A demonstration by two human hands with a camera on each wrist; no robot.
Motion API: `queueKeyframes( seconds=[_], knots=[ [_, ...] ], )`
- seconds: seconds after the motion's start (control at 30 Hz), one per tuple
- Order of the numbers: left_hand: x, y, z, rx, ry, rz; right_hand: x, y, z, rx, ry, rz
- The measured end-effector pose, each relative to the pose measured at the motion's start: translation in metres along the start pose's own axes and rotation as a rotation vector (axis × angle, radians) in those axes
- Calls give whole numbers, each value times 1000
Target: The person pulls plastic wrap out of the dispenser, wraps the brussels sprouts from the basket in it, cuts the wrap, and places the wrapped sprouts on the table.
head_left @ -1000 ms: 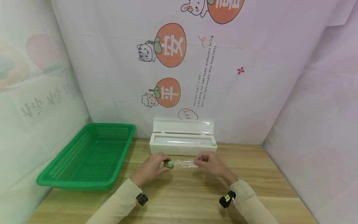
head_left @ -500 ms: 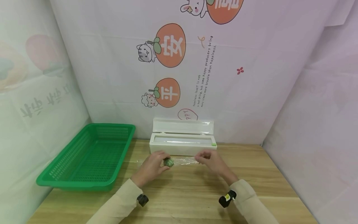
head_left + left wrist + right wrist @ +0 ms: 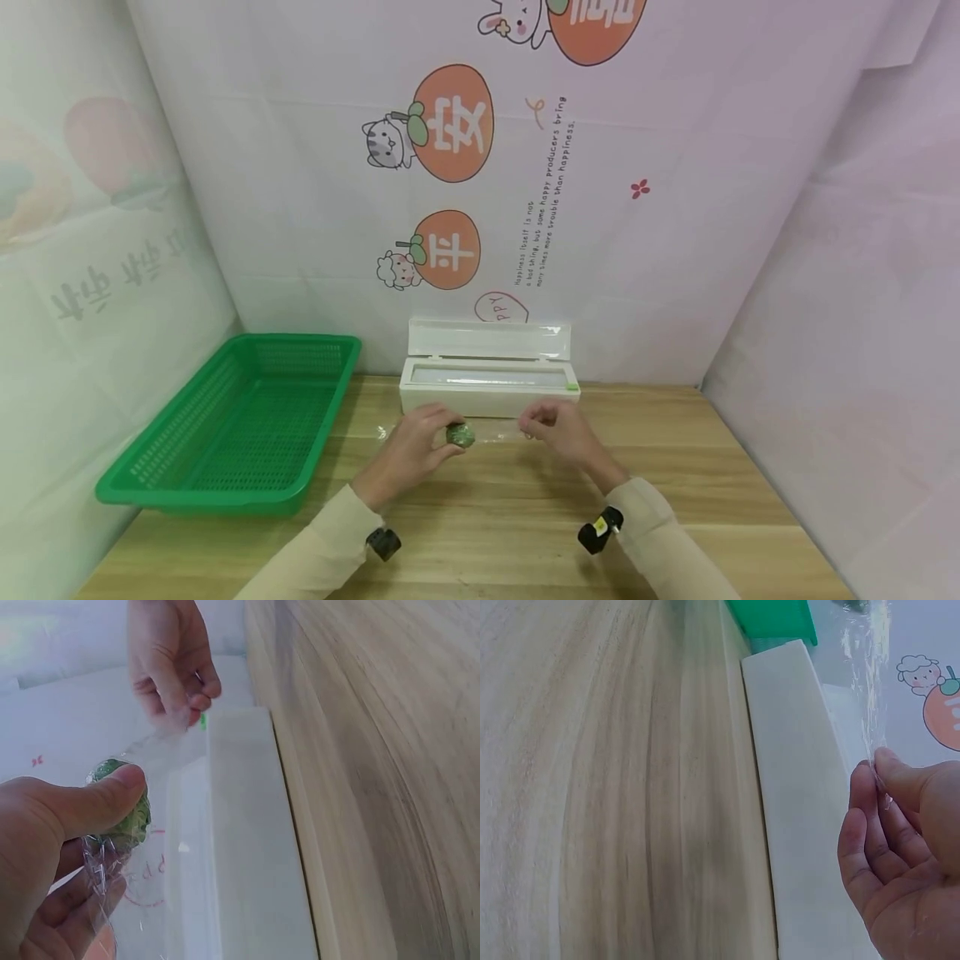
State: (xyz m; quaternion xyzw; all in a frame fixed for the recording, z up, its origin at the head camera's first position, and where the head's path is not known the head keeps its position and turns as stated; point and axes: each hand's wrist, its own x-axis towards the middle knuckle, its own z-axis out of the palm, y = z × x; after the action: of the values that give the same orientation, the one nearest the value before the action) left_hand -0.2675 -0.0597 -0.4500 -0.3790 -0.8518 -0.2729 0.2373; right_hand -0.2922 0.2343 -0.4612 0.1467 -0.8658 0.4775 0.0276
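Note:
Between the thumb and fingers of my left hand (image 3: 412, 446) is a small, roundish green bundle (image 3: 461, 434), mottled light and dark. Clear plastic wrap (image 3: 495, 431) covers it and runs out to the right as a twisted, stretched strip. At the far end of that strip, my right hand (image 3: 562, 429) pinches the wrap between thumb and forefinger, its other fingers curled in the right wrist view. A loose tail of wrap trails from the left side of the bundle in the left wrist view. What the green bundle is made of cannot be told. Both hands are held above the table.
Just behind the hands stands a white wrap dispenser box (image 3: 487, 400) with its lid (image 3: 487, 340) raised. A green plastic basket (image 3: 292, 492) is at the left of the wooden table (image 3: 510, 525). Printed white cloth (image 3: 600, 275) hangs behind and at both sides.
The green bundle has shifted slightly right and turned in my left hand. My right hand has stayed nearly in place, and the strip between them is a little shorter.

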Motion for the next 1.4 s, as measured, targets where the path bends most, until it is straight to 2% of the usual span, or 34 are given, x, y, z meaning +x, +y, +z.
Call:
queueKeyframes(
  seconds=[0.17, 0.4, 0.57, 0.73, 0.83, 0.93, 1.03, 1.13, 1.23, 1.33, 1.4],
  knots=[
    [3, 14, -3, -52, 16, 79, 3, 2, 9, 6, -41, -17],
    [7, 31, 1, -138, 57, 255, 5, -2, 25, -2, -122, -71],
    [9, 39, 8, -202, 70, 359, 8, -8, 34, 14, -202, -174],
    [11, 45, 15, -145, 71, 417, 10, -15, 39, 82, -302, -335],
    [11, 47, 18, -104, 68, 430, 11, -18, 42, 116, -350, -425],
    [11, 49, 20, -85, 74, 433, 11, -21, 43, 152, -381, -459],
    [11, 51, 21, -66, 76, 438, 10, -22, 43, 164, -401, -438],
    [11, 53, 22, -24, 55, 427, 10, -20, 43, 136, -389, -349],
    [8, 50, 21, -6, 22, 364, 8, -16, 39, 105, -316, -212],
    [4, 41, 20, 32, 13, 284, 6, -12, 33, 154, -251, -91],
    [2, 33, 19, 65, 15, 230, 4, -11, 30, 197, -242, -54]
  ],
)
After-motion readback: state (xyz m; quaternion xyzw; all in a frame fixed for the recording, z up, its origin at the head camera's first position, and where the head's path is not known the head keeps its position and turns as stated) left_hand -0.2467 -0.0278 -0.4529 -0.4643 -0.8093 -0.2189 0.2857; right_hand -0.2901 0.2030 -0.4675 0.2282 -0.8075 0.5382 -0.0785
